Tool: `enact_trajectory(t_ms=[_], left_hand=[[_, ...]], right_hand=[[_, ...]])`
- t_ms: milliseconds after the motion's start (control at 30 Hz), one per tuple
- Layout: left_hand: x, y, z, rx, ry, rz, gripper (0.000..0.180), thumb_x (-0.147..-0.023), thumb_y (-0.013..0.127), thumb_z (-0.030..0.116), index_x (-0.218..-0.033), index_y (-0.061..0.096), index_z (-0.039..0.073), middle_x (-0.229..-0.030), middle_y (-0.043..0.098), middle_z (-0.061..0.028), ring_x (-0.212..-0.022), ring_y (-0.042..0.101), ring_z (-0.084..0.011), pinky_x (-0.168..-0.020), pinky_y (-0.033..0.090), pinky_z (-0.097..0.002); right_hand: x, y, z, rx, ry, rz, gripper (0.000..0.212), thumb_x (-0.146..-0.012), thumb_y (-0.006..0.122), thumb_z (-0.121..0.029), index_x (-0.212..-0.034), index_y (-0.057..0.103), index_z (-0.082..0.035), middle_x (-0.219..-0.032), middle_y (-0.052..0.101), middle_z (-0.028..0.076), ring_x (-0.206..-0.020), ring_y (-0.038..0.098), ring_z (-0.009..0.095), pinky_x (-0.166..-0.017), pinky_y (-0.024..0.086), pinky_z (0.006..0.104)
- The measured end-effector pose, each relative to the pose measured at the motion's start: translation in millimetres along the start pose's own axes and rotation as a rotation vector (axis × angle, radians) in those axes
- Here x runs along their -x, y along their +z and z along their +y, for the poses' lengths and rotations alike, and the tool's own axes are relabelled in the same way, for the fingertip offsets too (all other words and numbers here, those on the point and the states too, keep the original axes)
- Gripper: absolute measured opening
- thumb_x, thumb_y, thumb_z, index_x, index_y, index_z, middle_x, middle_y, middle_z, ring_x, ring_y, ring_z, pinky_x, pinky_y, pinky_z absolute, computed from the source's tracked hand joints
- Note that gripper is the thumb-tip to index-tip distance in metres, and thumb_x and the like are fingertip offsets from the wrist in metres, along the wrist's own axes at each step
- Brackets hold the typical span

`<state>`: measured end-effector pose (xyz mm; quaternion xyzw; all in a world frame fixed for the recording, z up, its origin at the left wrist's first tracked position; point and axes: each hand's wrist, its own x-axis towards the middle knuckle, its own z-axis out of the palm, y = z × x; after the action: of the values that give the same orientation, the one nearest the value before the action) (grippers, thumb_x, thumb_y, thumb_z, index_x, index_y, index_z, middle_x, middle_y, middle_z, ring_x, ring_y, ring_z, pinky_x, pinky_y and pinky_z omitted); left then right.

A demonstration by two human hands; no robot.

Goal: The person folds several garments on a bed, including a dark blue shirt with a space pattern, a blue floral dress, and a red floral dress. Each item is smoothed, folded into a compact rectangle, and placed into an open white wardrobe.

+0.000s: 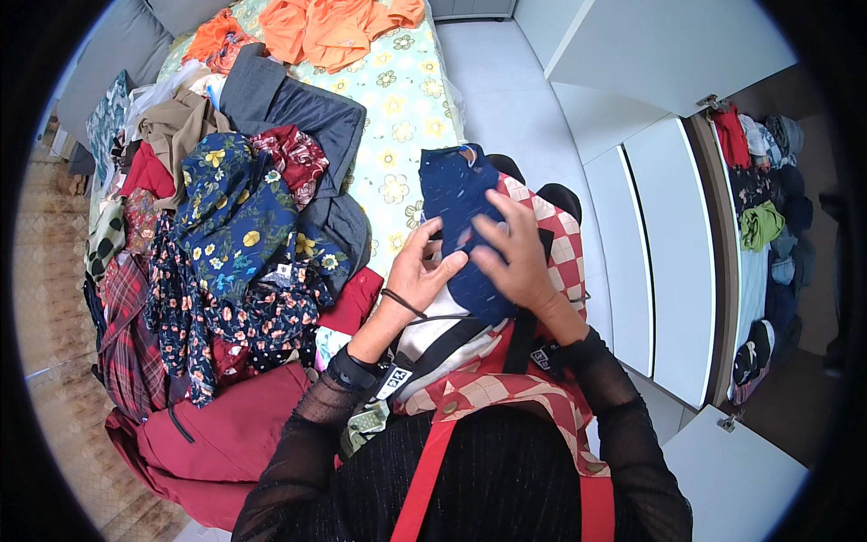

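A folded navy garment (461, 203) with small light flecks lies across my lap, over a red and cream checked apron (470, 390). At its left edge is my left hand (420, 271), with thumb and fingers apart. The fingertips are against or just over the cloth; I cannot tell which. Over the garment's right side, my right hand (519, 253) has its fingers spread and slightly smeared by motion. Neither hand grips the cloth. Part of the garment is hidden under my hands.
On the left, a flower-printed bed (395, 106) bears a heap of clothes (221, 217), with a dark red garment (221, 443) at the near end. Orange clothes (330, 32) lie farther back. To the right, an opened cabinet holds piled clothes (763, 226); its white door (673, 50) swings outward.
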<state>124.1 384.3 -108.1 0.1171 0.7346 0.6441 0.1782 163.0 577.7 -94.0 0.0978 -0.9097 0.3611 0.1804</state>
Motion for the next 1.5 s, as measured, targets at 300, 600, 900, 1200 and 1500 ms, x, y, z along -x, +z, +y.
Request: enact_trajectory(t_ms=[300, 600, 900, 1200, 1500], left_hand=[[-18, 2, 1, 0.232, -0.144, -0.012, 0.034, -0.087, 0.069, 0.019, -0.111, 0.055, -0.001, -0.099, 0.063, -0.0056, -0.087, 0.059, -0.0089, -0.073, 0.050, -0.0242], [-16, -7, -11, 0.833, -0.475, 0.014, 0.030, -0.099, 0.047, 0.022, -0.122, 0.051, 0.004, -0.113, 0.062, -0.0100, -0.095, 0.063, -0.0218, -0.080, 0.053, -0.0354], [-3, -58, -35, 0.876, -0.509, 0.189, 0.030, -0.102, 0.038, 0.022, -0.123, 0.050, 0.004, -0.113, 0.062, -0.0093, -0.097, 0.063, -0.0220, -0.084, 0.055, -0.0384], [-5, -38, -36, 0.301, -0.222, 0.183, 0.068, -0.085, 0.069, 0.038, -0.133, 0.041, 0.000, -0.128, 0.051, -0.0146, -0.108, 0.055, -0.0209, -0.090, 0.046, -0.0316], [-78, 5, 10, -0.581, 0.210, -0.006, 0.102, -0.060, 0.084, 0.050, -0.136, 0.037, 0.002, -0.135, 0.036, -0.0312, -0.124, 0.043, -0.0431, -0.104, 0.038, -0.0403]], right_hand=[[-1, -4, -20, 0.005, -0.197, -0.148, 0.043, -0.073, 0.069, -0.047, -0.101, 0.070, -0.014, -0.124, 0.057, 0.005, -0.125, 0.042, 0.030, -0.107, 0.025, 0.0574], [19, 8, 14, -0.200, 0.458, 0.132, 0.076, -0.077, 0.077, -0.030, -0.136, 0.037, -0.002, -0.133, 0.045, 0.019, -0.121, 0.045, 0.032, -0.104, 0.034, 0.0390], [20, 19, 17, -0.031, 0.437, -0.019, 0.100, -0.066, 0.084, -0.032, -0.141, 0.027, 0.000, -0.128, 0.047, 0.024, -0.117, 0.048, 0.038, -0.099, 0.041, 0.0418], [23, 15, 30, -0.230, 0.586, -0.128, 0.088, -0.071, 0.079, -0.020, -0.141, 0.027, -0.002, -0.131, 0.047, 0.023, -0.121, 0.049, 0.034, -0.101, 0.041, 0.0384], [24, 18, 16, -0.090, 0.514, -0.078, 0.085, -0.071, 0.077, -0.019, -0.140, 0.029, -0.002, -0.130, 0.047, 0.023, -0.120, 0.049, 0.036, -0.098, 0.042, 0.0404]])
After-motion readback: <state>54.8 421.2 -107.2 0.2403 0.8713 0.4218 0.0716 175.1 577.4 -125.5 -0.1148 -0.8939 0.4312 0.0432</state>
